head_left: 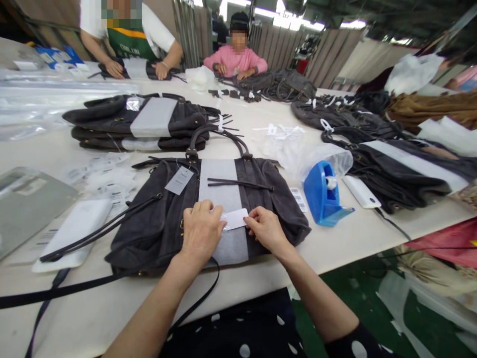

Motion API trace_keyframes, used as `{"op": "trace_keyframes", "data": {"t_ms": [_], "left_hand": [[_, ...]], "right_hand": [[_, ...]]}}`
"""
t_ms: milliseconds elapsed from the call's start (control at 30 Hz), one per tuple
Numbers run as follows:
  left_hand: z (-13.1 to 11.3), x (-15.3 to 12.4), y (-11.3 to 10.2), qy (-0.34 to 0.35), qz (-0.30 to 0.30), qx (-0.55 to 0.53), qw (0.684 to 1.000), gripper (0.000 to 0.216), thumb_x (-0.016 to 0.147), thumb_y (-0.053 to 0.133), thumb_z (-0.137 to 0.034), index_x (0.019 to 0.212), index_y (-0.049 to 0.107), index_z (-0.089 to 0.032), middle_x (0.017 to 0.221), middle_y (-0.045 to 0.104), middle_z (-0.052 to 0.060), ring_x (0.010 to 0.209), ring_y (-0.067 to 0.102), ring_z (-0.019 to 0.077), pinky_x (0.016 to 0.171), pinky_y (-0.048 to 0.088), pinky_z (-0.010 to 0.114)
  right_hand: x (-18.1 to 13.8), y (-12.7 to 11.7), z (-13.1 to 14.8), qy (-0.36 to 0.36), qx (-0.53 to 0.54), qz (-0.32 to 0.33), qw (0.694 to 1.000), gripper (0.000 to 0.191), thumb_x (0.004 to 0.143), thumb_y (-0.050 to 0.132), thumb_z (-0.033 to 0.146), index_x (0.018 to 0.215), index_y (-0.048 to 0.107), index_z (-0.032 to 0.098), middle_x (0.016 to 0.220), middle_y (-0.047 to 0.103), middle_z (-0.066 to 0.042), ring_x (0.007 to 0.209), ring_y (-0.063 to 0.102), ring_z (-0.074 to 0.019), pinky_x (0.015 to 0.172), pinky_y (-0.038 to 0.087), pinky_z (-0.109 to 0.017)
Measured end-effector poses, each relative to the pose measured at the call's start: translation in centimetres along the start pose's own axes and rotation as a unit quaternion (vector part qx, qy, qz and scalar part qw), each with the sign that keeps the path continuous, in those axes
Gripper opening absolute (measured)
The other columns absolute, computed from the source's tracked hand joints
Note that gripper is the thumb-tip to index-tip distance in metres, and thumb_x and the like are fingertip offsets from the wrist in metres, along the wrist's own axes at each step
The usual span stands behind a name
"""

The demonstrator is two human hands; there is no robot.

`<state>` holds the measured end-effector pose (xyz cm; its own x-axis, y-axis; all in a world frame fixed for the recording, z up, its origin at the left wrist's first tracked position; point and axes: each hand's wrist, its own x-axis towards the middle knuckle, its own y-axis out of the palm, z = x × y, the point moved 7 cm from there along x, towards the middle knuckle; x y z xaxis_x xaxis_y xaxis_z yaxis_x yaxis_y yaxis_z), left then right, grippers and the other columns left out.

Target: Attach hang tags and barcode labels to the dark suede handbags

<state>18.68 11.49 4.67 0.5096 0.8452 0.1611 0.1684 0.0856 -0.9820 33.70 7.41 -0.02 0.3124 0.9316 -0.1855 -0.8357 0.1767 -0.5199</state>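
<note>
In front of me a dark grey handbag lies flat on the white table, with a light grey paper band around its middle. Over the band, a small white card spans the gap between my hands. My right hand pinches its right end between thumb and fingers. My left hand is closed at the card's left end, where a bit of clear plastic shows. A grey hang tag rests on the bag's upper left. Thin dark straps lie across the band.
Stacked bags lie behind on the left; more bags lie on the right. A blue tape dispenser and a white power bank stand right of the bag. Two people work across the table.
</note>
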Motion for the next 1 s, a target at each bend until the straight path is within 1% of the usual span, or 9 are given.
{"op": "trace_keyframes", "data": {"t_ms": [67, 133, 233, 367, 467, 533, 633, 867, 1000], "left_hand": [[-0.7, -0.3, 0.0, 0.052, -0.017, 0.015, 0.998, 0.009, 0.081, 0.054, -0.028, 0.080, 0.059, -0.021, 0.089, 0.059, 0.005, 0.092, 0.050, 0.0262, 0.076, 0.031, 0.041], [-1.1, -0.5, 0.4, 0.090, -0.022, 0.018, 0.996, 0.013, 0.083, 0.049, -0.022, 0.074, 0.058, -0.021, 0.080, 0.060, 0.004, 0.087, 0.050, 0.0245, 0.078, 0.029, 0.044], [-1.1, -0.7, 0.8, 0.113, -0.030, 0.018, 0.993, 0.015, 0.082, 0.046, -0.016, 0.075, 0.058, -0.020, 0.074, 0.059, 0.003, 0.081, 0.051, 0.0232, 0.079, 0.029, 0.044], [-1.1, -1.0, 1.0, 0.132, -0.054, 0.028, 0.989, 0.017, 0.082, 0.044, -0.014, 0.076, 0.058, -0.021, 0.076, 0.060, 0.003, 0.081, 0.051, 0.0235, 0.083, 0.028, 0.045], [-1.2, -1.0, 1.0, 0.138, -0.067, 0.037, 0.987, 0.019, 0.083, 0.042, -0.017, 0.075, 0.058, -0.021, 0.077, 0.061, 0.004, 0.083, 0.052, 0.0248, 0.085, 0.027, 0.046], [-1.2, -1.0, 1.0, 0.134, -0.073, 0.031, 0.988, 0.020, 0.084, 0.042, -0.021, 0.073, 0.058, -0.021, 0.076, 0.061, 0.004, 0.082, 0.053, 0.0249, 0.084, 0.027, 0.046], [-1.2, -0.8, 1.0, 0.124, -0.073, 0.015, 0.989, 0.023, 0.085, 0.042, -0.027, 0.071, 0.059, -0.021, 0.074, 0.061, 0.004, 0.080, 0.054, 0.0249, 0.081, 0.029, 0.045], [-1.1, -0.4, 1.1, 0.115, -0.042, 0.001, 0.992, 0.025, 0.086, 0.041, -0.029, 0.072, 0.060, -0.020, 0.075, 0.061, 0.004, 0.080, 0.056, 0.0252, 0.078, 0.031, 0.043], [-0.9, -0.3, 1.1, 0.107, -0.045, -0.007, 0.993, 0.025, 0.086, 0.041, -0.029, 0.072, 0.060, -0.020, 0.075, 0.062, 0.004, 0.080, 0.057, 0.0252, 0.079, 0.032, 0.044]], "right_hand": [[-0.2, 0.2, 0.3, -0.008, -0.034, -0.012, 0.999, 0.010, 0.079, 0.054, 0.022, 0.069, 0.051, 0.019, 0.050, 0.055, 0.004, 0.045, 0.054, -0.0110, 0.046, 0.036, -0.020], [-0.6, 0.2, 0.9, -0.020, -0.073, -0.027, 0.997, 0.010, 0.079, 0.053, 0.020, 0.070, 0.052, 0.018, 0.051, 0.055, 0.003, 0.047, 0.054, -0.0118, 0.048, 0.036, -0.021], [-1.2, -0.8, 2.5, -0.074, -0.117, -0.049, 0.989, 0.006, 0.079, 0.055, 0.018, 0.073, 0.054, 0.018, 0.058, 0.058, 0.001, 0.054, 0.055, -0.0129, 0.053, 0.038, -0.022], [-1.0, -7.2, 3.2, -0.138, -0.162, -0.191, 0.958, 0.011, 0.085, 0.049, 0.024, 0.081, 0.058, 0.018, 0.076, 0.063, -0.002, 0.071, 0.059, -0.0148, 0.065, 0.041, -0.023], [1.0, -12.8, -0.4, -0.019, -0.278, -0.255, 0.926, 0.018, 0.088, 0.043, 0.023, 0.089, 0.060, 0.016, 0.086, 0.065, -0.008, 0.082, 0.060, -0.0200, 0.072, 0.041, -0.028], [2.7, -14.7, -4.0, 0.085, -0.345, -0.213, 0.910, 0.019, 0.087, 0.046, 0.023, 0.096, 0.059, 0.013, 0.094, 0.065, -0.013, 0.092, 0.060, -0.0244, 0.077, 0.041, -0.030], [4.6, -14.8, -7.9, 0.169, -0.370, -0.148, 0.902, 0.032, 0.083, 0.054, 0.033, 0.105, 0.056, 0.009, 0.105, 0.061, -0.019, 0.099, 0.058, -0.0279, 0.079, 0.043, -0.032], [5.1, -14.6, -9.0, 0.181, -0.342, -0.189, 0.902, 0.047, 0.073, 0.063, 0.041, 0.111, 0.053, 0.013, 0.103, 0.062, -0.016, 0.097, 0.059, -0.0280, 0.076, 0.045, -0.033], [4.5, -16.1, -9.0, 0.129, -0.255, -0.242, 0.927, 0.027, 0.069, 0.066, 0.034, 0.088, 0.062, 0.016, 0.084, 0.067, -0.008, 0.081, 0.062, -0.0225, 0.067, 0.044, -0.028]]}}
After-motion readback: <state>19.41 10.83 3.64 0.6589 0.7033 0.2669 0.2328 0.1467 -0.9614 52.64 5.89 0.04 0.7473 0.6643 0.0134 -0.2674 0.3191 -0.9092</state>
